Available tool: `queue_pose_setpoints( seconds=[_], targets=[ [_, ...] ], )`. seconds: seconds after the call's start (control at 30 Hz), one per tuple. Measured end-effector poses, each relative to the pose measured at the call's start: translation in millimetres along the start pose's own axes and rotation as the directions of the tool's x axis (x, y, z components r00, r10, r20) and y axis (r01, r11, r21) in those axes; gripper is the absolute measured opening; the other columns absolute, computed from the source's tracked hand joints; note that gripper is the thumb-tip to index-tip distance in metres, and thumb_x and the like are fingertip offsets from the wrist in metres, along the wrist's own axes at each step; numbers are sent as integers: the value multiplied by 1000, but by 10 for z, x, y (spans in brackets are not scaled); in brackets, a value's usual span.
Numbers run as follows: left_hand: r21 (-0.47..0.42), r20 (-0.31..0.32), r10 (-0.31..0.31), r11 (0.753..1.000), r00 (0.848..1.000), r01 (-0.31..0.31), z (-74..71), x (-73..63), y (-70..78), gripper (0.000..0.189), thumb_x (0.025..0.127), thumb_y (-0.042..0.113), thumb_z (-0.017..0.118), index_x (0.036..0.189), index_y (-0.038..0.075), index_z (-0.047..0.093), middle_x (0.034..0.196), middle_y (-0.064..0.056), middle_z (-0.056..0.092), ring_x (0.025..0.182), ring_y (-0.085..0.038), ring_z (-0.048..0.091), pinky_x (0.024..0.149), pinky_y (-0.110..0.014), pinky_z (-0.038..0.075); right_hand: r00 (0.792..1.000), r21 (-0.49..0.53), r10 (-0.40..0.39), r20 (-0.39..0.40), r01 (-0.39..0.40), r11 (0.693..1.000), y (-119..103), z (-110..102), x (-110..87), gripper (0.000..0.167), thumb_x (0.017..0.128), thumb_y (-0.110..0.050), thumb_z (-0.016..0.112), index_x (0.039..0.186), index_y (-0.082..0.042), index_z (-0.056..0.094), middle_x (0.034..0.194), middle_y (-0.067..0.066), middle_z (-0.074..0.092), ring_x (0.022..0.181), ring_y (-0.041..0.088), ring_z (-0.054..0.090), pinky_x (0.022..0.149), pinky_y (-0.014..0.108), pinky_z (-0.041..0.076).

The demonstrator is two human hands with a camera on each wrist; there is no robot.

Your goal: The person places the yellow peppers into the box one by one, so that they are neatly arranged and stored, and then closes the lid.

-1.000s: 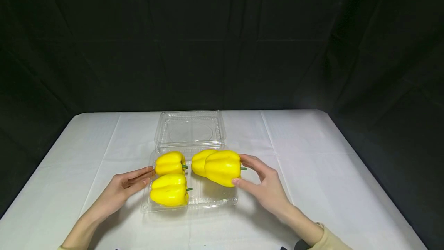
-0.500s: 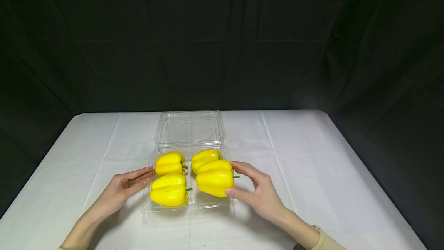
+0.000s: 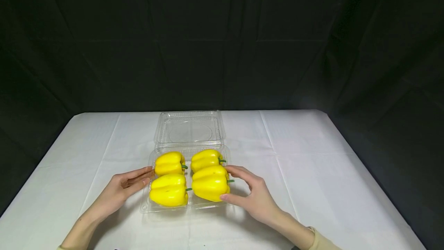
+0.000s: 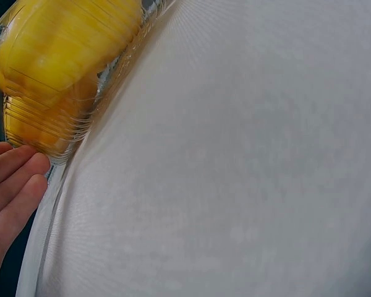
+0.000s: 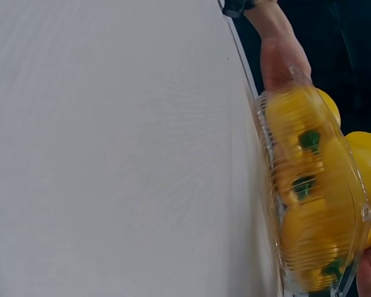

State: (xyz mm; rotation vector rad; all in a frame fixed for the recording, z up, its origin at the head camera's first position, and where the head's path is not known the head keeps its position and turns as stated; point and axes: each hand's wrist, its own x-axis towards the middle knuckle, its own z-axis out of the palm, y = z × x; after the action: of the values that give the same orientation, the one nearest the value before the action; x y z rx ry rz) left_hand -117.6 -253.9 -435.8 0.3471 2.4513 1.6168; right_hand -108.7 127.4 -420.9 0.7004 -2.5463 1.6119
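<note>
In the head view a clear plastic clamshell container (image 3: 194, 206) lies with its lid (image 3: 190, 132) folded back. Three yellow bell peppers with green stems sit in it: back left (image 3: 169, 163), front left (image 3: 169, 190) and back right (image 3: 206, 159). My right hand (image 3: 254, 196) holds another yellow bell pepper (image 3: 210, 183) by its stem end, thumb in front and fingers behind, over the front right part. In the right wrist view this pepper (image 5: 363, 162) shows above the container rim. My left hand (image 3: 119, 191) touches the container's left side with fairly straight fingers (image 4: 15, 185).
A white cloth (image 3: 312, 180) covers the table. Behind it and along both sides hangs a black curtain (image 3: 222, 49). The opened lid stretches toward the table's back edge.
My right hand has carried its bell pepper left, toward me and lower, to the container's front right part, uncovering more of the back right pepper. My left hand has stayed in place.
</note>
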Motion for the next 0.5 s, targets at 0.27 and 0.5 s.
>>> queue_pose_setpoints(
  seconds=[0.27,0.5],
  targets=[
    [-13,2,-3,1000,1000,3,-3,-5,-5,50,100,28,61,142,0,53,135,-11,64,115,2,60,94,-11,43,1000,-69,8,-10,-9,998,5,38,-2,62,78,-38,85,135,-33,59,137,-16,59,121,16,58,104,45,47],
    [-10,0,-21,1000,1000,21,3,-3,6,52,100,29,62,142,0,53,135,-10,64,115,3,60,94,-11,43,999,-111,-40,-11,39,993,18,62,-4,63,80,-39,84,136,-30,59,138,-14,59,129,16,56,107,44,47]
  ],
)
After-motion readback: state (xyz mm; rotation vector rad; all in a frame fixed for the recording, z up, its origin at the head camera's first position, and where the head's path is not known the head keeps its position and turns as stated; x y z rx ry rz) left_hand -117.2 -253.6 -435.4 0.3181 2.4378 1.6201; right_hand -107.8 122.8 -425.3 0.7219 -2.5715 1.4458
